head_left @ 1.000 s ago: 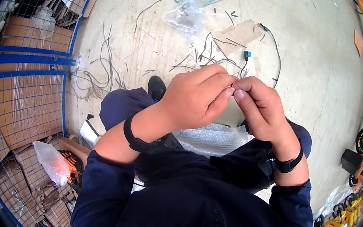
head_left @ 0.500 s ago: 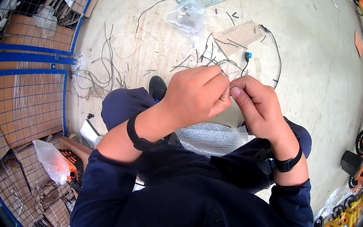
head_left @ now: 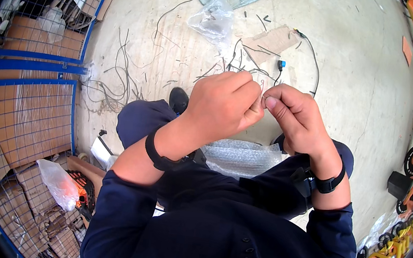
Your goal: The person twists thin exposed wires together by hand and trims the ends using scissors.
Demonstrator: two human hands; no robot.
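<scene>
While I crouch over the concrete floor [head_left: 359,60], both hands meet in front of me: left hand [head_left: 226,102] curled with thumb against fingers, right hand [head_left: 296,117] pinching thumb to forefinger, fingertips nearly touching. Both closed; what they are clamped on is hidden at the join, so I cannot tell its kind. Thin reddish strand [head_left: 262,84] shows just beyond the gap; cannot say whether it runs into my fingers or lies on the floor. Black cable with blue-ended connector [head_left: 281,64] lies past the right fingertips, dark wire offcuts [head_left: 235,57] beyond the left knuckles, cardboard piece [head_left: 274,42] farther out. Bubble wrap [head_left: 236,158] between my legs. Step in hand, as I judge it: fine fingertip work on something small, likely wire. Next move seems to call for a firm pinch on each side, small controlled motion, and a clearer view of the join.
</scene>
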